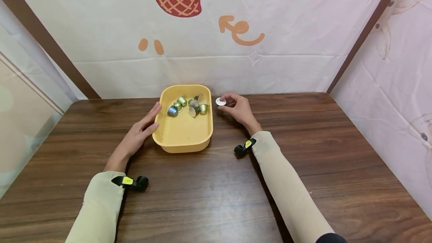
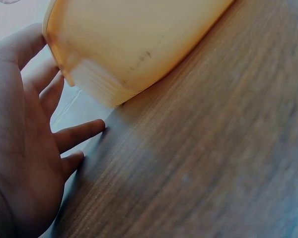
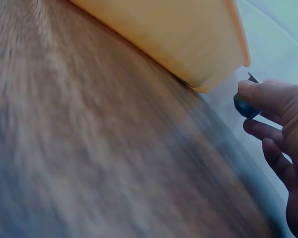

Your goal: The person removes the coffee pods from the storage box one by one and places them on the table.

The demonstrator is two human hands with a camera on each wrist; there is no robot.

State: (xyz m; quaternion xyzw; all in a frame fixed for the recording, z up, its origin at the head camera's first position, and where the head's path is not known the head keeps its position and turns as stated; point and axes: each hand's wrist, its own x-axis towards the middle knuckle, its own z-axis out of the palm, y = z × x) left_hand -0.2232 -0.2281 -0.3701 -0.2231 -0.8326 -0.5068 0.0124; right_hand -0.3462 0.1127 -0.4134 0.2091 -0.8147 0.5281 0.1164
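Observation:
A yellow plastic tub (image 1: 182,138) stands at the back of the table with several coffee capsules (image 1: 203,108) lying in its far half, some green, one blue (image 1: 172,111), others showing pale lids. My left hand (image 1: 138,132) rests its straight fingers against the tub's left rim; in the left wrist view the fingers (image 2: 64,136) are spread. Just right of the tub, my right hand (image 1: 239,110) pinches a coffee capsule (image 1: 221,102) between thumb and fingers, its white lid facing up. The right wrist view shows that capsule's dark bluish body (image 3: 246,105).
The brown wooden table (image 1: 216,194) reaches back to a white printed curtain (image 1: 202,70) right behind the tub. Another curtain (image 1: 398,70) hangs along the right side. Both wrists wear black camera straps (image 1: 129,182).

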